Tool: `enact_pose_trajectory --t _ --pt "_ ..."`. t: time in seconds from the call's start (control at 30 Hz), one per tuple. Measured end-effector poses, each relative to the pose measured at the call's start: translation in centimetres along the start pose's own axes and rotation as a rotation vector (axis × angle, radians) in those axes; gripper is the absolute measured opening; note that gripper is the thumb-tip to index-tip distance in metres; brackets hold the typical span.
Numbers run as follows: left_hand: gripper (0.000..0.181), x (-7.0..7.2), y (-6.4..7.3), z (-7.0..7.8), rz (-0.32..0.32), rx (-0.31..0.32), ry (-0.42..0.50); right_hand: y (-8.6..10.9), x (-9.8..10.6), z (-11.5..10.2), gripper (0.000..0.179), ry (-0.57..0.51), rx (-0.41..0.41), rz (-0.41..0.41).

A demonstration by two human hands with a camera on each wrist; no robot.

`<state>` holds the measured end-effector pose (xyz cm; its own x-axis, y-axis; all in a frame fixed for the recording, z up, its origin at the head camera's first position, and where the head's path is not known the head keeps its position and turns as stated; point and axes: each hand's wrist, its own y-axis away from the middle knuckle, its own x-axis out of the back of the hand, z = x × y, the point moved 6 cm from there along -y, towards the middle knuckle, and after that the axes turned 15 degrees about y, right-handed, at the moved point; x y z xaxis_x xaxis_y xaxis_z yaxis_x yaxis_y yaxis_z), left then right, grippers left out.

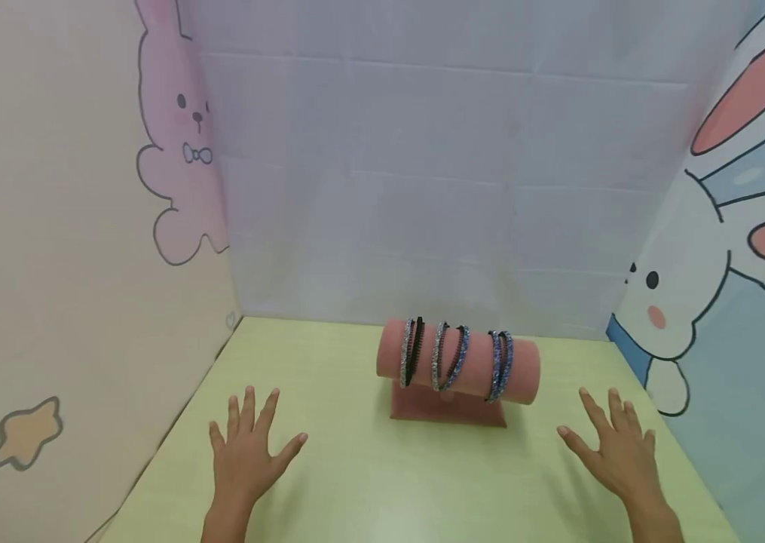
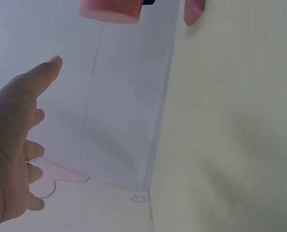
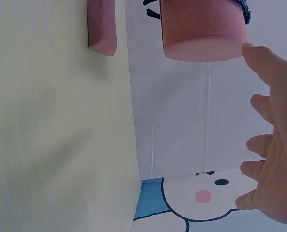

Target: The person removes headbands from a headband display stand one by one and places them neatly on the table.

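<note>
A pink padded roll stand (image 1: pixel 480 375) on a flat pink base (image 1: pixel 446 406) stands at the back of the table, right of centre in the head view. Several glittery headbands or bands circle it: silver and black ones (image 1: pixel 405 354) at the left, a silver and blue pair (image 1: pixel 438 358) in the middle, blue ones (image 1: pixel 506 366) at the right. My left hand (image 1: pixel 244 456) is spread over the table at front left, holding nothing. To the front right, my right hand (image 1: pixel 616 452) is spread likewise, also holding nothing. Both hands are apart from the stand.
The pale yellow table (image 1: pixel 328 483) is enclosed by a plain whitish back sheet (image 1: pixel 423 188). A cream side wall (image 1: pixel 70 264) with a pink rabbit drawing is at left, and a blue wall (image 1: pixel 755 392) with a white rabbit at right.
</note>
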<state>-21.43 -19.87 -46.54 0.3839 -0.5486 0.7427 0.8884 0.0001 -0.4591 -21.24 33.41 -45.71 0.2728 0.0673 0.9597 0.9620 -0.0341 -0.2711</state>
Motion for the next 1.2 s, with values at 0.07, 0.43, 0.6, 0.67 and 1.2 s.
enact_pose_trajectory --t 0.07,0.43,0.6,0.67,1.2 --pt "0.081 0.2 0.0 0.5 0.054 -0.026 0.028 -0.1 0.1 -0.1 0.080 -0.041 0.005 0.032" --pt "0.067 -1.5 -0.9 2.8 0.289 -0.180 0.266 -1.8 0.3 -1.2 0.071 -0.326 -0.010 0.184" --pt "0.067 -2.6 -1.9 3.9 0.251 -0.174 0.337 -2.4 0.0 -1.5 0.068 -0.440 -0.027 0.254" --pt "0.066 -2.9 -2.2 4.4 0.238 -0.168 0.363 -2.6 -0.3 -1.6 0.067 -0.480 -0.044 0.264" --pt "0.064 -5.4 -4.5 7.2 0.175 -0.124 0.578 -5.1 0.5 -4.7 0.064 -0.703 -0.075 0.174"
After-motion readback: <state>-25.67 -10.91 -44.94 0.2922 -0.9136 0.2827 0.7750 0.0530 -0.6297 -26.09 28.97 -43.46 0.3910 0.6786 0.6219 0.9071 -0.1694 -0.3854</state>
